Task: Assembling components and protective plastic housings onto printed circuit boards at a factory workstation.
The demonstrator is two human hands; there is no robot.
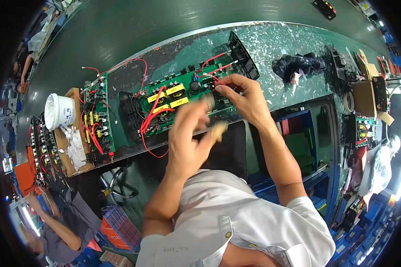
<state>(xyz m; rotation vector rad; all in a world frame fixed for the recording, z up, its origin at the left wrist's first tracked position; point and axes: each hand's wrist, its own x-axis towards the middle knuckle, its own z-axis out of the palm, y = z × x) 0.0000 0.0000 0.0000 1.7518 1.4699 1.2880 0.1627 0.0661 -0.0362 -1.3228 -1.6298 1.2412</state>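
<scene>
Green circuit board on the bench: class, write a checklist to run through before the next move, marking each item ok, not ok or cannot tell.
1. Circuit board resting on the bench: ok.
2. Right hand at the board: ok, its fingertips are beside a red wire.
3. Firm grip on that wire: cannot tell, the contact is too small to make out.
4. Left hand free: ok, thumb and fingers are apart, though blurred.
5. Wires contained within the bench: not ok, a red wire loop hangs past the near edge.
6. White tub apart from this board: ok, it is well to the left.
</scene>
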